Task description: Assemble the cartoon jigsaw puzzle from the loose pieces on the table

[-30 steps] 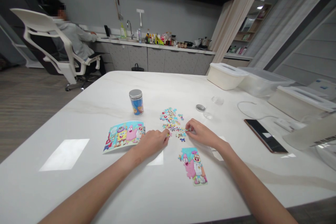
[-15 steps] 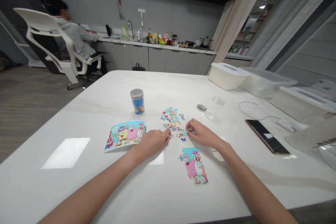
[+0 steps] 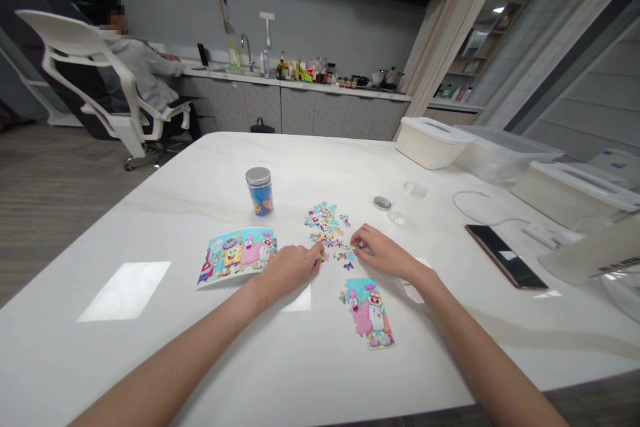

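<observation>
A loose heap of small jigsaw puzzle pieces [image 3: 323, 217] lies mid-table, in blue, pink, yellow and red. At its near left edge my left hand [image 3: 295, 267] is closed, fingertips down on a pink puzzle piece [image 3: 325, 256]. From the right, my right hand [image 3: 377, 250] has thumb and fingers pinched on a small puzzle piece at the heap's edge, mostly hidden. Closer to me lies a joined puzzle section [image 3: 370, 315] with a pink starfish and a white-suited figure. Left of my left hand, a curled picture sheet [image 3: 237, 255] shows the cartoon characters.
A clear jar [image 3: 260, 192] with a silver lid stands behind the sheet. To the right are a metal lid [image 3: 383, 203], clear plastic covers, a phone [image 3: 505, 255], a cable and storage boxes [image 3: 433, 142]. A person [image 3: 135, 67] sits in a white chair at the back left.
My hands stay almost in place, with only slight finger movement at the heap. The whole view has shifted a little; the puzzle section, sheet and jar lie as before.
</observation>
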Action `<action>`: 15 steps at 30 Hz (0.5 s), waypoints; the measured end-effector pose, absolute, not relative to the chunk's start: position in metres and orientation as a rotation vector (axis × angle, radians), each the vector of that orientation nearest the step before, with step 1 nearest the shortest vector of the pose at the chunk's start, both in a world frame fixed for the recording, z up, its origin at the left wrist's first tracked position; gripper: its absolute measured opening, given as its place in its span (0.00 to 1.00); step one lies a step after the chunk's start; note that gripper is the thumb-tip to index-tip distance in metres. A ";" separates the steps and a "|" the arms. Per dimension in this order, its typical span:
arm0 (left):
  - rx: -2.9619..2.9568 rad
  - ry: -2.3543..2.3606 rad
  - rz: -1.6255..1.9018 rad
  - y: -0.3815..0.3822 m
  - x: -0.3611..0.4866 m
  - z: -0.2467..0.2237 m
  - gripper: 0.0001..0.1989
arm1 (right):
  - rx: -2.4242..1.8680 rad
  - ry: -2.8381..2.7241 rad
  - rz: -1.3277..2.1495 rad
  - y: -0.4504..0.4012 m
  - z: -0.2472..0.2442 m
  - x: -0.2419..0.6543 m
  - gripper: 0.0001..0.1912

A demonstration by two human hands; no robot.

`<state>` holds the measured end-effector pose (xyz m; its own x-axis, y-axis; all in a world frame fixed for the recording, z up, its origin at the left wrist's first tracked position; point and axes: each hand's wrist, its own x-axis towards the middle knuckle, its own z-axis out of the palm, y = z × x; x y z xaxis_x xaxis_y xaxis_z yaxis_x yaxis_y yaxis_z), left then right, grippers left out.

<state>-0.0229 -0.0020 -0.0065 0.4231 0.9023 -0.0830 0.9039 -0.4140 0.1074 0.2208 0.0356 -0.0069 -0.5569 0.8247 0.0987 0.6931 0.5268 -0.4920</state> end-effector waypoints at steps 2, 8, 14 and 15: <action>2.543 1.638 -0.025 -0.002 -0.022 -0.006 0.16 | -1.242 -2.445 0.572 0.037 -0.010 0.220 0.06; 2.564 1.628 -0.047 -0.004 -0.022 -0.004 0.16 | -1.240 -2.407 0.518 0.040 -0.020 0.215 0.08; 2.568 1.597 -0.053 -0.002 -0.024 -0.005 0.16 | -1.269 -2.353 0.410 0.040 -0.019 0.217 0.09; 2.561 1.595 -0.058 -0.002 -0.024 -0.006 0.16 | -1.267 -2.345 0.397 0.040 -0.019 0.218 0.09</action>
